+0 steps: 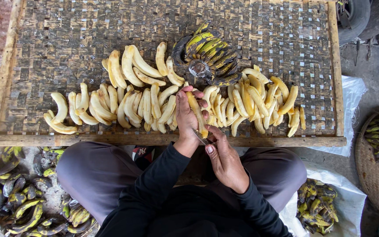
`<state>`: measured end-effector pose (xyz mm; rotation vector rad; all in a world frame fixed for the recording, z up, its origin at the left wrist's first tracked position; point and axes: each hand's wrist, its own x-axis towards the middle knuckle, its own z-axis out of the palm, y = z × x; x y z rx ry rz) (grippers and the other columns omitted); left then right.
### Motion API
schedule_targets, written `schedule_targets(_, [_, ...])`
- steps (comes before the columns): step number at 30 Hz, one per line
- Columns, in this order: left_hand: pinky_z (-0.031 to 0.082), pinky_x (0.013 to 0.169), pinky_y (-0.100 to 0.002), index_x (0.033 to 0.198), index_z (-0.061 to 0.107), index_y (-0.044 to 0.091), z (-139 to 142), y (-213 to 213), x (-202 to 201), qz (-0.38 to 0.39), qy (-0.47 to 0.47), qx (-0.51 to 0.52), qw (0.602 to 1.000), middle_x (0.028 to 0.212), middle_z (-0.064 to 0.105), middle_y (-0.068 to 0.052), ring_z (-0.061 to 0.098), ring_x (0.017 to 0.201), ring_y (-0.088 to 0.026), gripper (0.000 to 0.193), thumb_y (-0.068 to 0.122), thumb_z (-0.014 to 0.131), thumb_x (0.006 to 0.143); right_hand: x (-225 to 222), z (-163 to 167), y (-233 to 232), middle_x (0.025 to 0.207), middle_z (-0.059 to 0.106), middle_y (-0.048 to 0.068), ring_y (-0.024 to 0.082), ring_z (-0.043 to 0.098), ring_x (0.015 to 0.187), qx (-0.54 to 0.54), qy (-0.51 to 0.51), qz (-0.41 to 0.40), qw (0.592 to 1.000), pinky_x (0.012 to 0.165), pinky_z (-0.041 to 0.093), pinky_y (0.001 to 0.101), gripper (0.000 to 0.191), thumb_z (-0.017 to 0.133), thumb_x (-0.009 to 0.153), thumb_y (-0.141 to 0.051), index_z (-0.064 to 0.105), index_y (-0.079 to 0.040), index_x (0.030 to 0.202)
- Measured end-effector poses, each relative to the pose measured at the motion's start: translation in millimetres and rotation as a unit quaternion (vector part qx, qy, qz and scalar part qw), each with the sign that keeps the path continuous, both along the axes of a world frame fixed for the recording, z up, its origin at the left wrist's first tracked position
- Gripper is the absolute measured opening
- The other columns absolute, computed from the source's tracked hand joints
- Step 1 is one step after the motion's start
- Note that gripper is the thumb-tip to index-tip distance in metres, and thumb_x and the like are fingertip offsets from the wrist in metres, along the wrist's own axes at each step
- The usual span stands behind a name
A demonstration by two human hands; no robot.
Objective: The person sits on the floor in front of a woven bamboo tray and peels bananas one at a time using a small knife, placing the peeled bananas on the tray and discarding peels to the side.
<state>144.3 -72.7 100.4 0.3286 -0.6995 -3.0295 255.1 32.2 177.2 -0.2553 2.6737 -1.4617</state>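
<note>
Woven bamboo tray (58, 39) (peeled bananas everywhere), left hand (186, 115) clutching a peeled banana (196, 112), right hand (224, 159) gripping a knife (199, 136).

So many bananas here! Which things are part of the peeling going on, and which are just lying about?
In use:
left hand
peeled banana
right hand
knife
peeled bananas
unpeeled bunch
woven tray

Lying about:
peels
basket
tyre

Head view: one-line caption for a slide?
Left hand holds a peeled banana, right hand a knife, over a woven tray.
</note>
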Motion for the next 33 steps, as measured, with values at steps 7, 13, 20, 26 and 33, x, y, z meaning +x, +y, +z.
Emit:
schedule_targets(7, [0.057, 0.063, -0.028, 0.125, 0.054, 0.012, -5.0, 1.4, 0.9, -0.027, 0.035, 0.068, 0.997, 0.104, 0.063, -0.008, 0.067, 0.085, -0.019, 0.037, 0.045, 0.058, 0.110, -8.7, -2.8, 3.8, 0.090, 0.065, 0.012, 0.024, 0.069, 0.077, 0.006, 0.010, 0.013, 1.000, 0.074, 0.054, 0.0357, 0.045, 0.050, 0.108, -0.022, 0.037, -0.007, 0.148])
schedule_targets(13, [0.058, 0.103, -0.046, 0.114, 0.052, 0.008, -13.4, 5.3, -2.3, -0.096, -0.048, 0.115, 0.988, 0.113, 0.065, -0.015, 0.068, 0.119, -0.035, 0.029, 0.036, 0.048, 0.109, -25.1, -3.8, 12.3, 0.108, 0.071, 0.015, 0.029, 0.074, 0.086, 0.040, 0.040, 0.039, 0.998, 0.077, 0.056, 0.0384, 0.042, 0.052, 0.107, -0.021, 0.040, -0.006, 0.144])
schedule_targets(20, [0.045, 0.114, -0.051, 0.109, 0.055, 0.007, -23.9, 9.3, 2.5, -0.150, -0.033, 0.158, 0.976, 0.133, 0.062, -0.019, 0.057, 0.134, -0.035, 0.029, 0.034, 0.043, 0.111, -40.1, -6.6, 21.3, 0.124, 0.069, 0.021, 0.038, 0.073, 0.101, 0.120, 0.122, 0.056, 0.984, 0.080, 0.057, 0.0430, 0.042, 0.059, 0.103, -0.017, 0.042, -0.006, 0.140])
schedule_targets(26, [0.054, 0.095, -0.039, 0.102, 0.057, 0.007, -29.3, 8.6, 2.1, -0.163, -0.060, 0.169, 0.970, 0.135, 0.063, -0.023, 0.062, 0.124, -0.033, 0.030, 0.031, 0.041, 0.111, -54.4, -10.9, 25.7, 0.122, 0.068, 0.019, 0.038, 0.073, 0.102, 0.139, 0.108, 0.067, 0.982, 0.080, 0.058, 0.0443, 0.042, 0.060, 0.103, -0.017, 0.042, -0.007, 0.139])
schedule_targets(33, [0.056, 0.086, -0.030, 0.119, 0.062, 0.002, -28.2, 17.0, 7.3, -0.189, -0.070, 0.175, 0.964, 0.139, 0.064, -0.019, 0.066, 0.112, -0.022, 0.032, 0.024, 0.040, 0.116, -75.9, -16.9, 36.9, 0.119, 0.070, 0.016, 0.037, 0.073, 0.104, 0.156, 0.112, 0.050, 0.980, 0.080, 0.058, 0.0440, 0.036, 0.060, 0.105, -0.017, 0.042, -0.011, 0.135])
